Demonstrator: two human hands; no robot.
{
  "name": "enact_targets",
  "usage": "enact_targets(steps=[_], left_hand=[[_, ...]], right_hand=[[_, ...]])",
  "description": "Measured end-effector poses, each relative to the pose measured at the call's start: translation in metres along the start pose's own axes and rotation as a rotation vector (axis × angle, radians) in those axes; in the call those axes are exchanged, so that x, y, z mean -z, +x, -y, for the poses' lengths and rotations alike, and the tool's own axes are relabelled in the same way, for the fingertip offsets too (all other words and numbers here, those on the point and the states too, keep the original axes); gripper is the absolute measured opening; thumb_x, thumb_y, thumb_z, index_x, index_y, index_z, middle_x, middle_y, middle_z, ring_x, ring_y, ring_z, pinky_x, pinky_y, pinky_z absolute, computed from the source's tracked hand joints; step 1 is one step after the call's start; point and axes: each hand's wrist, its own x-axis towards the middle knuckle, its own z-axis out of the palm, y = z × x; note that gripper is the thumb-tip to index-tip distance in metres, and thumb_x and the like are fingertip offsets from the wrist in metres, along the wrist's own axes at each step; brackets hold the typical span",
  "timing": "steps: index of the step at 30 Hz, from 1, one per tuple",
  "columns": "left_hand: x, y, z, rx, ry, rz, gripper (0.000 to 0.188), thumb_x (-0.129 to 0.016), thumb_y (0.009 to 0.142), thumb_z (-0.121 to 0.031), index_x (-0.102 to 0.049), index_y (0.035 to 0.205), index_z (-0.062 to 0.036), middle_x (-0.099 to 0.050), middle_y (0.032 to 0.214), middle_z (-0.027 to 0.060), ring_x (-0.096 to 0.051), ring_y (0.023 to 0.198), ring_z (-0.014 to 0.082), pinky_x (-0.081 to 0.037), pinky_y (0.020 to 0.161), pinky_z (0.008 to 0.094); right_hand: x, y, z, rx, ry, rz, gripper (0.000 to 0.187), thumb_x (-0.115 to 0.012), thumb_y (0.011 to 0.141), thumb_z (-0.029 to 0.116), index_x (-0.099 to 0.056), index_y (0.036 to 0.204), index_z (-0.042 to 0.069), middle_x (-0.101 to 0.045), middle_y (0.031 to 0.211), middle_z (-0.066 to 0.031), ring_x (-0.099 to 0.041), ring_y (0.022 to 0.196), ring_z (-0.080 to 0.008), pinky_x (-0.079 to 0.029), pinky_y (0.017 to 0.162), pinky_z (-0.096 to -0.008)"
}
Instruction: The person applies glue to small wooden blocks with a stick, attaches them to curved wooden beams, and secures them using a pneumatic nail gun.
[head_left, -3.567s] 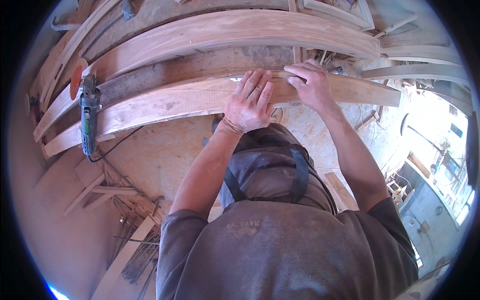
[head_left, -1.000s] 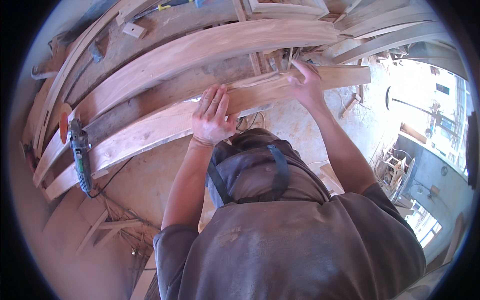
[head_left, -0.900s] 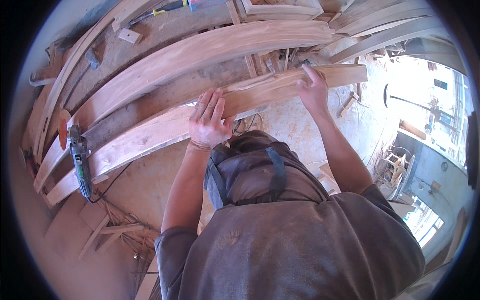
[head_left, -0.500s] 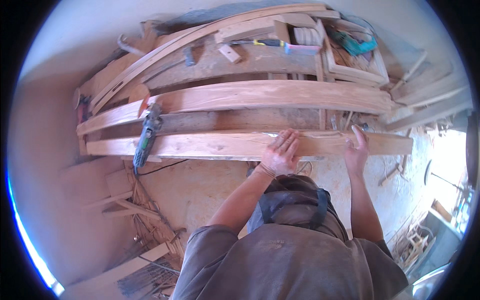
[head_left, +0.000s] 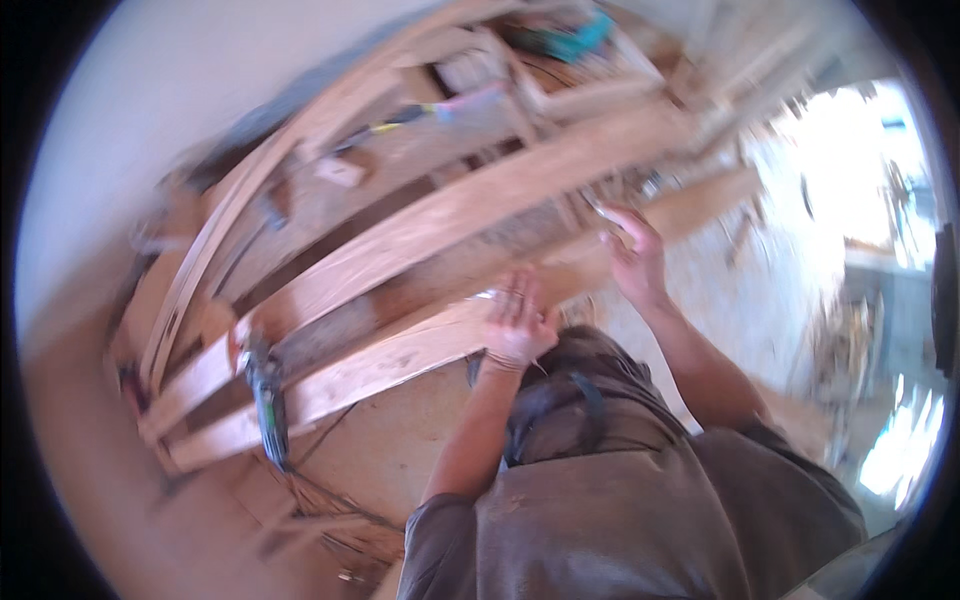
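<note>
We rest left hand (head_left: 514, 325) flat on the near beam (head_left: 400, 357); right hand (head_left: 637, 262), fingers parted, is over it, contact unclear. Grinder (head_left: 268, 405) sits further left.

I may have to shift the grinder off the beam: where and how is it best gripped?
Probably around the middle of the grinder's slim body, left hand coming from the person's side: the body slants across the near beam toward the person, while the orange disc is at the far end.
</note>
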Motion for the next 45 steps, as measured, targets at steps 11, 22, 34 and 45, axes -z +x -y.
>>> enact_targets(steps=[11, 22, 34, 45], left_hand=[[0.003, 0.0, 0.004, -0.136, 0.156, 0.124, 0.059, -0.088, 0.079, -0.038, -0.068, 0.114, 0.0048, -0.069, 0.129, 0.0186, -0.065, 0.121, 0.04, -0.054, 0.103, 0.0494], [0.003, 0.004, -0.001, -0.203, 0.255, 0.133, 0.074, -0.096, 0.068, -0.034, -0.069, 0.127, 0.0014, -0.072, 0.123, 0.0184, -0.066, 0.117, 0.0364, -0.055, 0.1, 0.045], [-0.002, -0.005, 0.001, -0.047, 0.275, 0.13, 0.072, -0.09, 0.069, -0.027, -0.067, 0.131, 0.0004, -0.068, 0.129, 0.0236, -0.063, 0.122, 0.0408, -0.051, 0.105, 0.049], [-0.009, 0.0, 0.032, -0.129, 0.277, 0.061, 0.076, -0.09, 0.068, -0.038, -0.068, 0.13, 0.0013, -0.067, 0.129, 0.0255, -0.064, 0.119, 0.041, -0.051, 0.105, 0.0479]], right_hand=[[0.019, -0.339, -0.047, -1.235, 0.041, -0.482, 0.031, -0.066, 0.09, 0.006, -0.074, 0.119, 0.0, -0.077, 0.109, -0.012, -0.07, 0.098, -0.017, -0.054, 0.09, -0.0308], [-0.07, -0.539, 0.009, -1.586, 0.32, -0.424, 0.037, -0.064, 0.083, 0.007, -0.074, 0.117, -0.003, -0.077, 0.109, -0.0175, -0.074, 0.101, -0.0238, -0.055, 0.094, -0.0323], [-0.073, -0.685, -0.011, -1.423, 0.284, -0.428, 0.033, -0.066, 0.08, 0.015, -0.077, 0.108, 0.001, -0.077, 0.101, -0.0206, -0.074, 0.097, -0.0288, -0.056, 0.089, -0.0372], [-0.068, -0.818, -0.011, -1.552, 0.211, -0.342, 0.032, -0.067, 0.078, 0.008, -0.079, 0.106, -0.001, -0.078, 0.096, -0.0189, -0.074, 0.086, -0.0251, -0.057, 0.08, -0.0351]])
